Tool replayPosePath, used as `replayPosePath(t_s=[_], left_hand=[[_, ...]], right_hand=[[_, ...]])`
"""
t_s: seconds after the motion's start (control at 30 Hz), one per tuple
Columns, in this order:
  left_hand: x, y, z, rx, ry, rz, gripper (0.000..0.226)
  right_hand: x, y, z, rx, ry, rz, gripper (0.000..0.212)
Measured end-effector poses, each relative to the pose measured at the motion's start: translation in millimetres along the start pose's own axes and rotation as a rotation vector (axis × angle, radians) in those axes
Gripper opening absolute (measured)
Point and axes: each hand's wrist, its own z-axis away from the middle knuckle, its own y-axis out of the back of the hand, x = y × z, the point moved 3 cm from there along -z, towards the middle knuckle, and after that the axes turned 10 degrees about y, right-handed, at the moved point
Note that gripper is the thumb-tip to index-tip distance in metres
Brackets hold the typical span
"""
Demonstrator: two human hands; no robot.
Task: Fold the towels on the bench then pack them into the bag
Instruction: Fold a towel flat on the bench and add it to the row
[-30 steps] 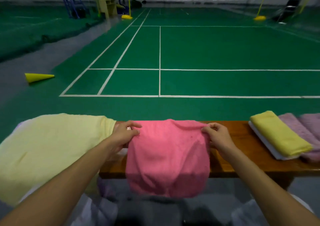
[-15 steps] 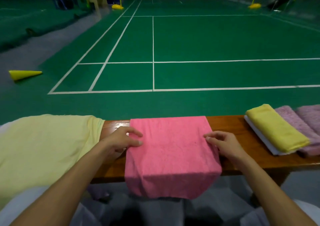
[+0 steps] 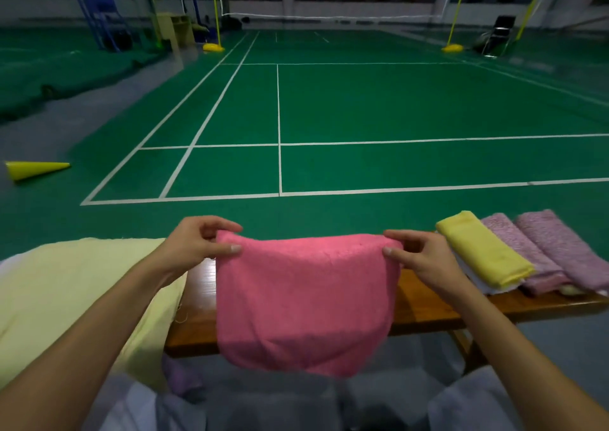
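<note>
Hanging between both hands [image 3: 308,252], pink towel [image 3: 304,302] above bench [image 3: 428,305].

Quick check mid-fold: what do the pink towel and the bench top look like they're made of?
Pink towel: soft, matte, nubby cloth, probably terry or microfibre; it sags limply between the left hand and right hand. Bench: looks like varnished wood, orange-brown with glossy glare near the left hand.

An indoor badminton hall: green court [image 3: 362,107] with white lines, net [image 3: 333,0] on yellow posts, courtside wooden bench [image 3: 428,308].
</note>
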Motion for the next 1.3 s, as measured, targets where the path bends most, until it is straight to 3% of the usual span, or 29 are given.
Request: replayPosePath(t_s=[0.2,0.4,0.57,0.7,0.83,0.97,1.2,1.3], left_hand=[[48,29,14,0.052,-0.116,-0.112,0.038],[88,51,24,0.354,-0.277,-0.388,0.026],[120,59,36,0.651,-0.414,-0.369,0.022],[140,65,44,0.735,-0.482,-0.339,0.023],[145,64,48,0.593,-0.501,-0.239,0.025],[145,60,61,0.475,-0.533,-0.179,0.022],[152,53,99,0.214,-0.657,-0.145,0.01],[156,53,104,0.18,-0.657,-0.023,0.007]], right_hand=[[-60,30,-21,0.017,0.184,0.175,0.046],[-100,47,-46,0.031,0.285,0.408,0.046],[-136,56,-62,0.113,0.403,0.562,0.035],[-158,63,-68,0.201,0.455,0.648,0.016],[-156,74,-70,0.254,0.384,0.583,0.02],[-158,76,-48,0.229,0.372,0.33,0.029],[-174,86,-11,0.358,0.428,0.002,0.023],[-179,90,-8,0.421,0.462,-0.104,0.022]])
